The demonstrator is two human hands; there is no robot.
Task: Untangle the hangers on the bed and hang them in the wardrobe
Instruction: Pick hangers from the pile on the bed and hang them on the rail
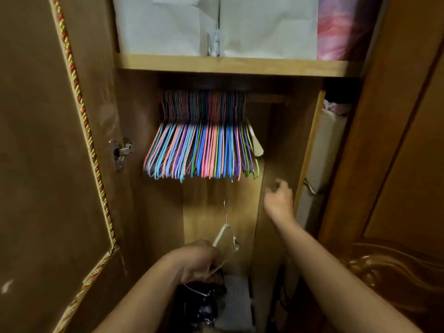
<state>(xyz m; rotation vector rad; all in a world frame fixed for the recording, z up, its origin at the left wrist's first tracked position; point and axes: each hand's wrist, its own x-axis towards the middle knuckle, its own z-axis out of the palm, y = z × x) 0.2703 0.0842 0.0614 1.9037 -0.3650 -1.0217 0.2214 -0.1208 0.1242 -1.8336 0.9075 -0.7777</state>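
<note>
A dense row of coloured hangers (201, 145) in pink, blue, purple and green hangs from the rail inside the open wardrobe. A pale hanger (255, 143) hangs at the right end of the row. My left hand (199, 259) grips a white hanger (222, 234) low in the middle, its metal hook pointing up. A dark bundle hangs below that hand. My right hand (280, 200) is raised below and right of the row, blurred, fingers loosely curled and holding nothing.
A wooden shelf (230, 66) above the rail carries white boxes (216, 25) and a pink bag (341, 27). The open left door (48, 164) has a rope trim and a hinge (120, 152). Fabric storage pockets (324, 152) line the right side, beside a carved door (396, 164).
</note>
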